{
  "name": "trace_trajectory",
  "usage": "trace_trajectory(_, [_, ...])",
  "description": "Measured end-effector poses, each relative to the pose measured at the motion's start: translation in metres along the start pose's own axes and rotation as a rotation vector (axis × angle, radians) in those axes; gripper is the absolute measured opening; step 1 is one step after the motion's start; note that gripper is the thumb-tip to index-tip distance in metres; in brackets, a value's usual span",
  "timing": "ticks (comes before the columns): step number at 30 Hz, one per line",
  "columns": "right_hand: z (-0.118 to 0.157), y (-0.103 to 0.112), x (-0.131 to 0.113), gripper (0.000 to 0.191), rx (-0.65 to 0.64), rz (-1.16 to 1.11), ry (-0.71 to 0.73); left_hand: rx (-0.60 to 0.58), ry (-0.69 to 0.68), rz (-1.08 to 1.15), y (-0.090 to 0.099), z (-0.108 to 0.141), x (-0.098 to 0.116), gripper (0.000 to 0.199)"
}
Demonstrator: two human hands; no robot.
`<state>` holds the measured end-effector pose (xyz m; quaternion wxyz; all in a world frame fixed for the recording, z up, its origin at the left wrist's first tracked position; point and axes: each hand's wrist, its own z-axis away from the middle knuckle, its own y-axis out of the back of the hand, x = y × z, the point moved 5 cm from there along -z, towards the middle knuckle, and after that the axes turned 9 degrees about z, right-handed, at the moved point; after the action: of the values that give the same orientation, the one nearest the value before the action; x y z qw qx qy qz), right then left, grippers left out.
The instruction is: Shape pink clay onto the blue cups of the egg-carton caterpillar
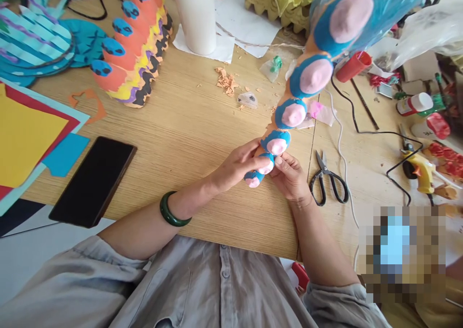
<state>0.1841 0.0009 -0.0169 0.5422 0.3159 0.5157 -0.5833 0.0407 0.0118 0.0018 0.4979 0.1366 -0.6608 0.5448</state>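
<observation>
Big wooden counter (188, 125) covered in craft stuff, and the work is happening right in the middle of it. Up past both grips, a tall scalloped orange craft piece (133, 48) and a white bottle (195, 14) stand further back, with blue plastic sheeting (372, 9) at the top right. Left of the left grip (238, 164) there's a stack of yellow card (29, 140) and a black smartphone (92, 181). Right of the right grip (289, 176) are black-handled scissors (327, 181), just beside it, then a white cord (342, 149) and a yellow glue gun (415, 169) further out. A pixelated patch hides the lower right corner, so no idea what's there.

Both grips are closed on the low end of the orange craft strip (311, 75), which has blue-ringed pink knobs and runs up and away from them over the counter. Left fingers (258, 163) wrap across 1 knob, right fingers (280, 163) pinch from below. Little paper scraps (226, 81) sit beyond the strip.
</observation>
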Motion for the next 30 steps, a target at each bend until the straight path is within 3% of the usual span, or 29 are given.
trace_trajectory(7, [0.000, -0.002, -0.002, 0.040, -0.008, 0.004, -0.010, -0.007, -0.030, -0.012, -0.003, 0.000, 0.006, 0.050])
trace_trajectory(10, [0.000, -0.002, -0.001, 0.044, 0.002, 0.033, -0.020, 0.050, -0.112, 0.021, 0.005, -0.002, 0.013, 0.068])
trace_trajectory(12, [0.000, -0.002, 0.001, 0.046, -0.008, 0.072, -0.016, 0.106, -0.129, 0.031, 0.011, -0.004, 0.014, 0.068])
trace_trajectory(15, [0.002, -0.003, 0.001, 0.048, -0.024, 0.162, 0.024, 0.167, -0.082, 0.080, 0.016, -0.007, 0.011, 0.069])
trace_trajectory(18, [0.002, 0.000, -0.002, 0.044, 0.071, 0.213, 0.080, 0.196, -0.050, 0.129, 0.018, -0.008, 0.009, 0.075])
trace_trajectory(21, [0.002, 0.002, -0.006, 0.039, 0.162, 0.154, 0.116, 0.212, -0.031, 0.132, 0.017, -0.007, 0.008, 0.076])
trace_trajectory(25, [0.000, -0.001, -0.008, 0.039, 0.133, 0.047, 0.077, 0.221, -0.005, 0.064, 0.014, -0.004, 0.005, 0.072])
trace_trajectory(30, [-0.001, -0.001, -0.005, 0.039, 0.099, -0.033, 0.010, 0.180, -0.039, 0.046, 0.007, -0.001, 0.007, 0.086])
